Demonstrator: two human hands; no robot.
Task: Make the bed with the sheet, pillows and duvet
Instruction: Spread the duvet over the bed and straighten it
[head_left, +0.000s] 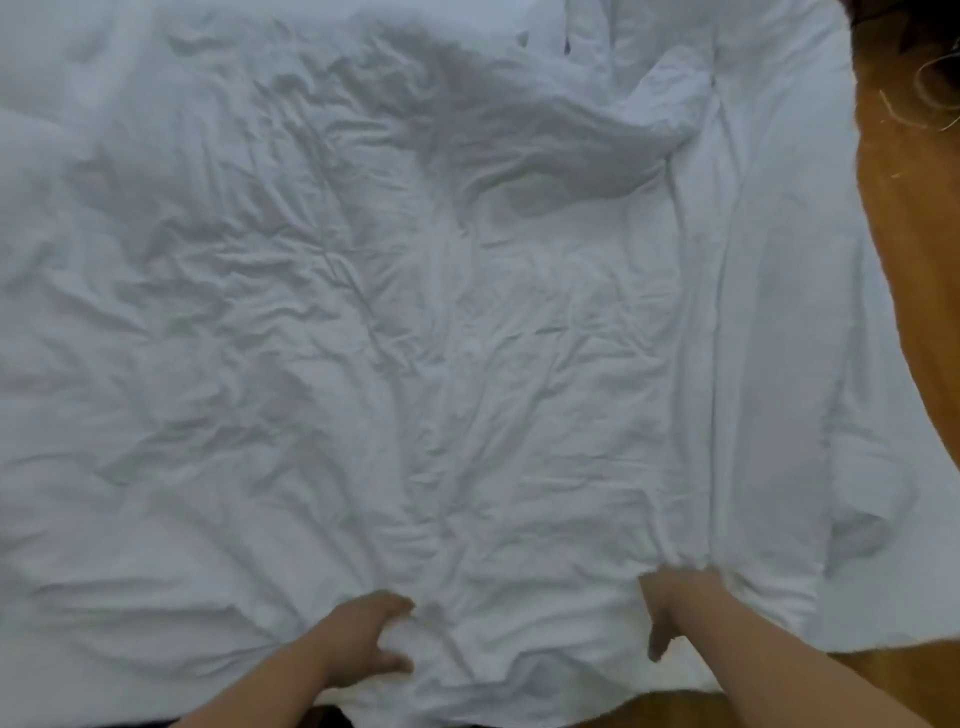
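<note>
A white, heavily wrinkled duvet (415, 338) covers nearly the whole view, spread over the bed. Near its front edge my left hand (371, 636) grips a fold of the duvet, fingers buried in the cloth. My right hand (670, 605) grips the duvet a little to the right, fingers tucked under a bunched ridge and thumb pointing down. Along the right side a flatter white layer (779, 312) lies under the duvet; whether it is the sheet cannot be told. No pillows show.
An orange-brown wooden floor (914, 260) runs along the right edge of the bed and shows at the bottom right. Dark strands and thin cables lie on the floor at the top right corner (930, 83).
</note>
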